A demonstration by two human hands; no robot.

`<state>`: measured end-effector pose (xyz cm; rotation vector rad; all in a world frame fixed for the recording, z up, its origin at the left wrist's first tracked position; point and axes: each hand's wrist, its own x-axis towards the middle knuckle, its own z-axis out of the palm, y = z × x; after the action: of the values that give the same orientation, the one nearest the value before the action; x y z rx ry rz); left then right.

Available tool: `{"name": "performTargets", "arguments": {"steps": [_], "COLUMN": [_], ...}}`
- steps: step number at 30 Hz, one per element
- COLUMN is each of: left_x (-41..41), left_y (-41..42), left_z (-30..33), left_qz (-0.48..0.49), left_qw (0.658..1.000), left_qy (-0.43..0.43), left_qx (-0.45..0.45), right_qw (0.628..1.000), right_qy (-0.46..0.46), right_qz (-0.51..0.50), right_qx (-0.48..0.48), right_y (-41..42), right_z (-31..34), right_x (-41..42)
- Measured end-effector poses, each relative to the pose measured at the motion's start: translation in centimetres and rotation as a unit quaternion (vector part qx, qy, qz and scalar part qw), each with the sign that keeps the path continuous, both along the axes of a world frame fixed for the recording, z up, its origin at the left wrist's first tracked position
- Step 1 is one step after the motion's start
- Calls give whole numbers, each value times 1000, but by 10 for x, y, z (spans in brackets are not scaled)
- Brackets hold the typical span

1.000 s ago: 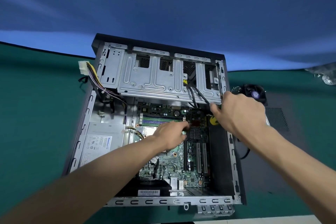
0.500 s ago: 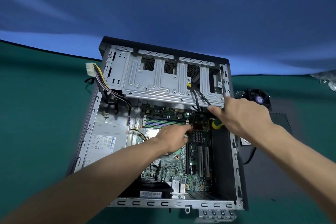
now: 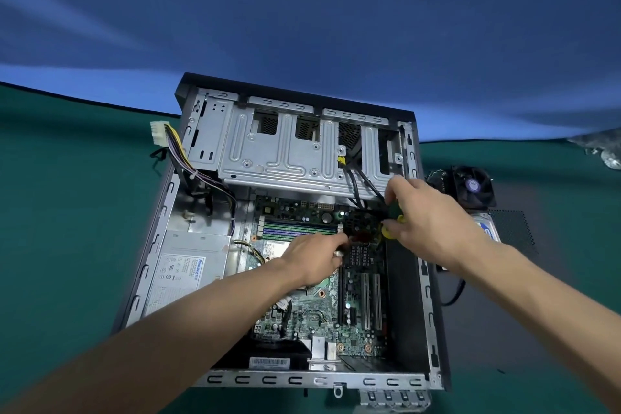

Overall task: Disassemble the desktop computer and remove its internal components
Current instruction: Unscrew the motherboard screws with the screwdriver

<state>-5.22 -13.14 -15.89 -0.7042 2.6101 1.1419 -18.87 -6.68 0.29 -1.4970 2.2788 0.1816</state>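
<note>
While the open case (image 3: pixel 433 296) is lying on its side on green felt (image 3: pixel 67 228), its bare steel frame is showing stamped ribs, slots and punched screw holes, and a ribbed drive cage (image 3: pixel 285 151) is spanning the far end. Green and densely studded, the motherboard (image 3: pixel 322 309) is sitting on the floor of the case, with long memory slots (image 3: pixel 299 228) near the cage and two pale expansion slots (image 3: pixel 371 299) nearer the right wall. A boxy grey power supply (image 3: pixel 188 265) is filling the left side; its white label is carrying blue lettering too small to read. A bundle of coloured wires (image 3: pixel 188 158) is running over the left wall and ending in a white plug (image 3: pixel 158 133). Black cables (image 3: pixel 359 185) are dropping from the cage to the board.

The left hand (image 3: pixel 312 259) is reaching across the board, fingers curled and tips pressed at a small metallic part beside a black finned block (image 3: pixel 361 222); whether it is pinching that part cannot be told. The right hand (image 3: pixel 426 218) is coming in over the right wall, fingers curled round a green and yellow handled tool (image 3: pixel 391 218) whose tip is hidden.

Outside the case on the right, a black fan (image 3: pixel 472 186) with a purple hub sticker is resting on a dark perforated panel (image 3: pixel 510 228)
</note>
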Motion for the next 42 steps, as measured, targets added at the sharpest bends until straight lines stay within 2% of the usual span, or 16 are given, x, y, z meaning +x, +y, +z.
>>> {"name": "performTargets", "arguments": {"steps": [2,5,6,9,10,14,16,19,23,27,30,35,39,42], "left_x": [0,0,0,0,0,0,0,-1,-2,-2,-2,-5,-11,-17], "left_y": [0,0,0,0,0,1,1,1,2,4,5,8,12,12], "left_z": [-1,-2,-2,-1,0,1,1,0,-3,-4,-5,-1,4,5], "left_qz": [-1,1,-1,-5,-5,-6,-8,-6,-1,-1,0,0,19,27], "left_qw": [1000,1000,1000,1000,1000,1000,1000,999,999,999,999,999,998,997], "left_qy": [0,-7,-9,-14,-15,-24,-28,-30,-33,-31,-31,-19,2,13], "left_qx": [-2,0,-3,-11,-15,-11,-11,-19,-24,-25,-18,-41,-56,-74], "right_qw": [999,990,991,999,999,977,983,999,992,998,995,997,996,998], "right_qy": [23,136,131,7,8,213,179,43,122,54,99,36,77,24], "right_qz": [9,24,26,-6,-9,20,32,17,19,14,4,-13,-26,-13], "right_qx": [-20,-30,-33,-37,-30,-15,-23,-6,-32,-25,-32,-63,-43,-52], "right_y": [2,6,5,0,-1,1,0,-3,0,-2,0,5,7,9], "right_z": [1,-4,-7,-8,-8,-8,-12,-9,-7,-7,-6,-6,-4,-4], "right_x": [0,8,10,11,11,17,15,13,18,12,10,5,2,-1]}}
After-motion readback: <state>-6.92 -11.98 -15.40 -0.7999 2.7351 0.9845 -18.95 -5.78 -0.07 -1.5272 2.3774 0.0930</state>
